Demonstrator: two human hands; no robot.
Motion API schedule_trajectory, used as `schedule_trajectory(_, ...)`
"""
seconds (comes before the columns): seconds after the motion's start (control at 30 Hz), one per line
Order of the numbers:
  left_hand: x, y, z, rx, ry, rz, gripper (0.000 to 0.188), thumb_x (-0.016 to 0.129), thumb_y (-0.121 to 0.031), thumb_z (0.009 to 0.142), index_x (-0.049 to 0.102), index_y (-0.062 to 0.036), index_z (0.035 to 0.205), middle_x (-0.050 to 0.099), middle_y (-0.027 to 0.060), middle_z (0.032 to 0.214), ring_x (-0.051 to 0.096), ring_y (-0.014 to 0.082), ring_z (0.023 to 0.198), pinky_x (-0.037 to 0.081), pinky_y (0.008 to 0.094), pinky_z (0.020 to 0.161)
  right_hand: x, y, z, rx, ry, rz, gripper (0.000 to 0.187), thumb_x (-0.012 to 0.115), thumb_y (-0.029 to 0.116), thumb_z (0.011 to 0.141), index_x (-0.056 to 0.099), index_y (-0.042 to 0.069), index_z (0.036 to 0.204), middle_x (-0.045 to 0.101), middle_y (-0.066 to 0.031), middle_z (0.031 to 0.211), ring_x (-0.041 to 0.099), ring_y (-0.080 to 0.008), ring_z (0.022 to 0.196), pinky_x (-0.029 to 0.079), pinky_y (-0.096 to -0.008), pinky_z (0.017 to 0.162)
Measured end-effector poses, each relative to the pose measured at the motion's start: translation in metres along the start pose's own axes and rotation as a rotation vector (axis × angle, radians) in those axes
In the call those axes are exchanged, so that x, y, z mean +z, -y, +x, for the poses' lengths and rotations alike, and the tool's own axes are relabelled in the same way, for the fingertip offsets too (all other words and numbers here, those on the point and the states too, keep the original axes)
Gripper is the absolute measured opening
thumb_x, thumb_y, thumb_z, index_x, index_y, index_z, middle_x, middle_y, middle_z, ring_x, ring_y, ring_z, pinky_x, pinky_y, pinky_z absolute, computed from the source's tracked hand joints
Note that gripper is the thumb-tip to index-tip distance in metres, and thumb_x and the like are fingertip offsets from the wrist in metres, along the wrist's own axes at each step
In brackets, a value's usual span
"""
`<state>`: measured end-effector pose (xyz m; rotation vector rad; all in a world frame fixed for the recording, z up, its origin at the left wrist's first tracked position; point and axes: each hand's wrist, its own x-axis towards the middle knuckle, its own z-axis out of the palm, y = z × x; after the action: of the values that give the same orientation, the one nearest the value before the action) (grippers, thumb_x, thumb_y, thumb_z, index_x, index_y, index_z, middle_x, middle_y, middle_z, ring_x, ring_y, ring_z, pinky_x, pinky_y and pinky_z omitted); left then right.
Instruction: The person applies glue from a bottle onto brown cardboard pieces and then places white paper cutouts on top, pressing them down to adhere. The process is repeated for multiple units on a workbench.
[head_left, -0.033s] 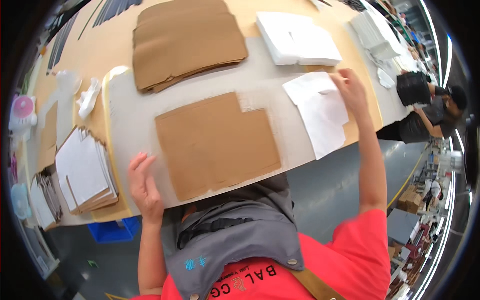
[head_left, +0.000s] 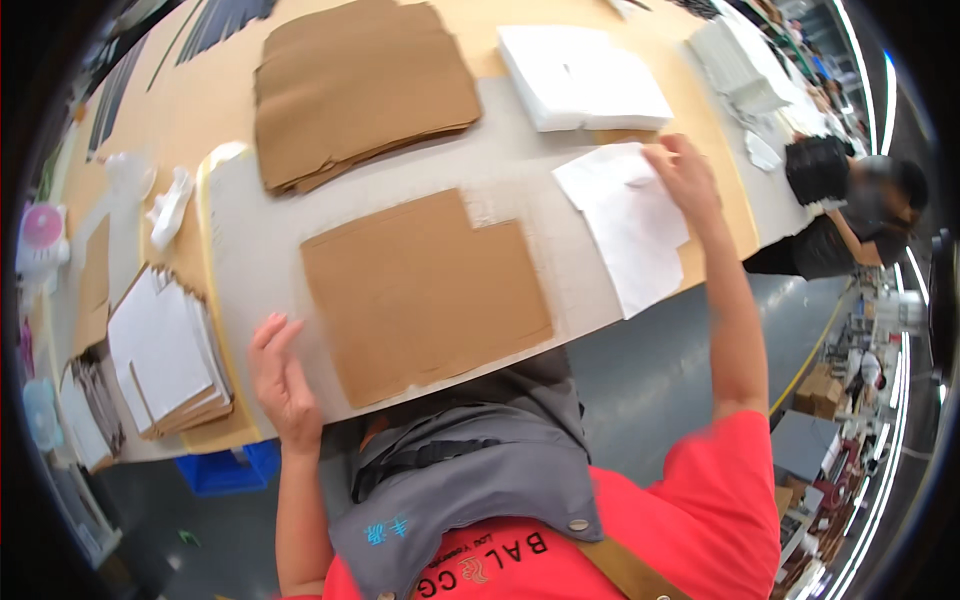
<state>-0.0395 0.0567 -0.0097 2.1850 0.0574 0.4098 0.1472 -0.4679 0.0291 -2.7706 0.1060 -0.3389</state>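
Observation:
A flat brown sheet (head_left: 425, 295) with a notched upper right corner lies in front of me on the grey work surface. Just left of it, my left hand (head_left: 284, 385) is open and holds nothing, its fingers slightly bent. To the right lies a thin white cut-out sheet (head_left: 628, 230), its lower edge near the table's front edge. My right hand (head_left: 687, 180) is at this sheet's upper right corner, with its fingers curled in and seemingly pinching it. The thumb is partly hidden.
Behind the brown sheet is a thick brown stack (head_left: 365, 95), with a white sheet stack (head_left: 585, 80) to its right. White-topped brown pieces (head_left: 165, 350) are piled at left, near crumpled white plastic (head_left: 170, 210). A blue bin (head_left: 230, 468) stands below. A co-worker (head_left: 850, 235) is at far right.
The whole view has shifted very slightly. Both hands keep nearly the same places, and the sheets lie as before.

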Motion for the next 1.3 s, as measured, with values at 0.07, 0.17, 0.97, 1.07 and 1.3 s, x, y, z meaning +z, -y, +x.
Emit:
schedule_trajectory(0.07, 0.002, 0.005, -0.002, -0.011, -0.002, -0.008, 0.037, 0.042, 0.008, 0.091, 0.068, -0.0013, 0.115, 0.059, 0.0133, 0.128, 0.053, 0.0298, 0.129, 0.028, 0.0457, 0.121, 0.021, -0.013, 0.015, -0.021, 0.001, -0.238, 0.058, 0.069, 0.046, 0.092, 0.061, -0.005, 0.119, 0.067, -0.0247, 0.117, 0.063, -0.0392, 0.112, 0.049, -0.0455, 0.098)
schedule_trajectory(0.17, 0.000, 0.009, -0.005, -0.006, -0.004, 0.009, 0.035, 0.042, 0.006, 0.093, 0.068, -0.0007, 0.116, 0.059, 0.0134, 0.129, 0.051, 0.0290, 0.131, 0.028, 0.0451, 0.121, 0.025, 0.026, 0.022, 0.163, 0.117, -0.397, 0.070, 0.066, 0.058, 0.089, 0.060, -0.005, 0.119, 0.068, -0.0244, 0.116, 0.063, -0.0368, 0.116, 0.049, -0.0437, 0.099)
schedule_trajectory(0.97, 0.163, -0.178, 0.132, 0.762, 0.446, -0.086, 0.067, 0.077, -0.026, 0.086, 0.050, -0.0078, 0.144, 0.056, 0.0154, 0.139, 0.053, 0.0362, 0.128, 0.042, 0.0438, 0.108, -0.058, 0.046, -0.066, -0.128, -0.037, 0.694, 0.007, 0.066, 0.005, 0.095, 0.069, 0.003, 0.101, 0.068, -0.0010, 0.095, 0.063, -0.0121, 0.092, 0.050, -0.0263, 0.086)
schedule_trajectory(1.07, 0.205, -0.193, 0.145, 0.835, 0.587, -0.088, 0.064, 0.074, -0.030, 0.091, 0.048, -0.0074, 0.145, 0.059, 0.0160, 0.134, 0.056, 0.0338, 0.125, 0.045, 0.0408, 0.104, -0.072, 0.052, -0.076, -0.215, -0.051, 0.674, 0.007, 0.066, 0.004, 0.095, 0.069, 0.003, 0.101, 0.068, -0.0017, 0.095, 0.063, -0.0134, 0.092, 0.050, -0.0271, 0.086)
schedule_trajectory(1.3, 0.206, -0.221, 0.141, 0.191, 1.183, -0.496, 0.043, 0.060, -0.037, 0.102, 0.064, -0.0023, 0.126, 0.071, 0.0070, 0.106, 0.063, 0.0134, 0.101, 0.050, 0.0294, 0.090, -0.087, 0.054, -0.099, -0.188, -0.294, 0.757, 0.024, 0.064, 0.016, 0.099, 0.065, 0.002, 0.118, 0.067, -0.0059, 0.117, 0.061, -0.0161, 0.109, 0.047, -0.0283, 0.096)
